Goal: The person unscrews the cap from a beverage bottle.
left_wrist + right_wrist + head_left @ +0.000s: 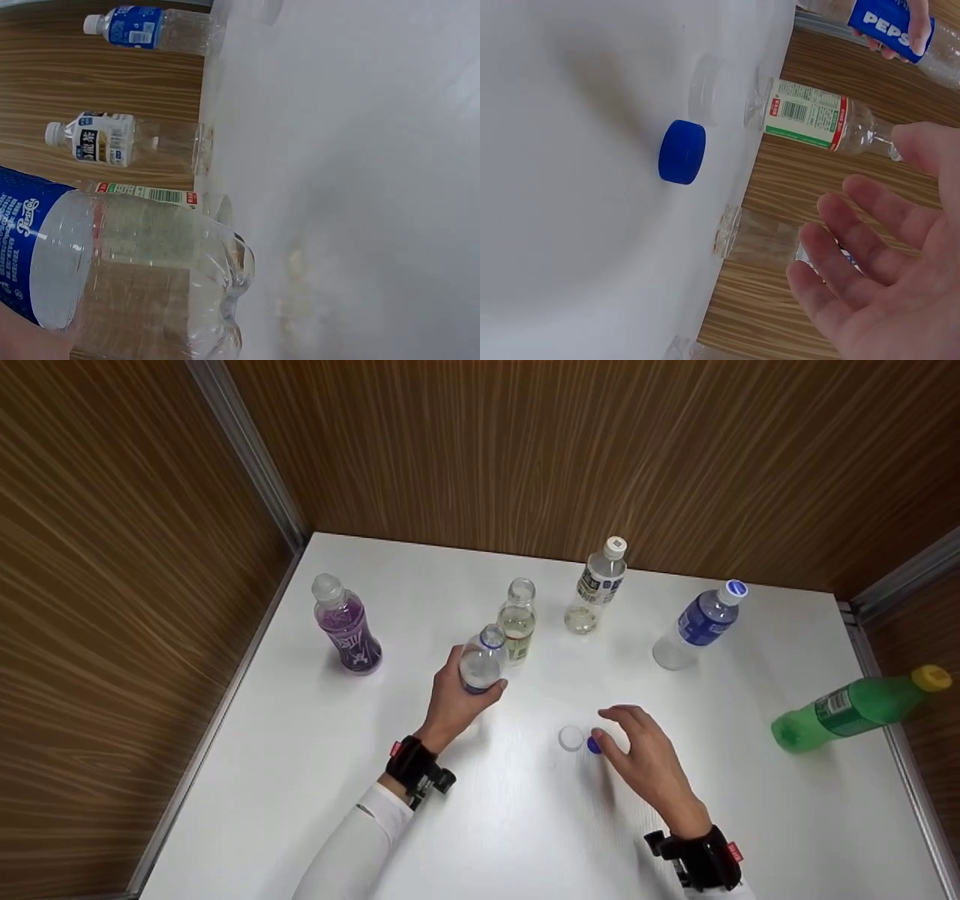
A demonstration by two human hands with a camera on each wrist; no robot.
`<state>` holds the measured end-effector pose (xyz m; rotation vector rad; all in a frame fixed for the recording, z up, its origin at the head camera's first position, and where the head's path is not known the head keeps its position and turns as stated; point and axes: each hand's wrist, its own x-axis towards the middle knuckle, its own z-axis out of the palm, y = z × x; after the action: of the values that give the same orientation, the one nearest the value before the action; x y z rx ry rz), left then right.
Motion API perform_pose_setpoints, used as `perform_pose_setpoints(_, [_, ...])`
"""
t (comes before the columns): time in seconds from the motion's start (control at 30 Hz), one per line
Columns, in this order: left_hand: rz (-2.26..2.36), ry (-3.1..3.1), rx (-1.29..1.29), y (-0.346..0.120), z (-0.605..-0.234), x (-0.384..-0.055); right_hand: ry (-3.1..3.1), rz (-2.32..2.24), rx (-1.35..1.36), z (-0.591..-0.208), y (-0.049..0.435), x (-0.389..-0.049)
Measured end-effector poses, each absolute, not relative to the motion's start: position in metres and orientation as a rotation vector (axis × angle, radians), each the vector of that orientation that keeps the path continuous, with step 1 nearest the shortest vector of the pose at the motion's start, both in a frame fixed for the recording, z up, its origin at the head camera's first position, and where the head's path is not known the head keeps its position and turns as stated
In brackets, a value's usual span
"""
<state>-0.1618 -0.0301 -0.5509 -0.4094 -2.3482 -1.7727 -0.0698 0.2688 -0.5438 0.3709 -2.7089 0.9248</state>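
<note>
My left hand [457, 697] grips a clear Pepsi bottle [480, 664] round its blue label; its mouth is uncapped, with a blue ring at the neck. Right behind it stands an uncapped clear bottle [517, 622] with a green, white and red label. My right hand [645, 754] is over the table, fingers loosely bent and apart, holding nothing. Close by its thumb lies a blue cap [682, 152], partly covered in the head view. Left of that cap is a clear cap [571, 738], lying on the white table [510, 825].
A purple bottle [349, 630] stands at the left. Toward the back are a white-capped tea bottle [598, 585] and a blue-labelled bottle [697, 626]. At the right edge stands a green bottle [847, 709] with a yellow cap. Wood-grain panels [480, 457] wall the table.
</note>
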Motion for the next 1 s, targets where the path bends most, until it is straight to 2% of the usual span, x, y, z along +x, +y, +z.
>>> perform_pose_setpoints(0.63, [-1.864, -2.177, -0.072, -0.030, -0.543, -0.214, -2.612, 0.960, 0.375, -0.556, 0.257, -0.072])
perform_pose_setpoints(1.0, [-1.962, -2.222, 0.000, -0.028, -0.544, -0.245, -2.576, 0.997, 0.366, -0.559, 0.259, -0.074])
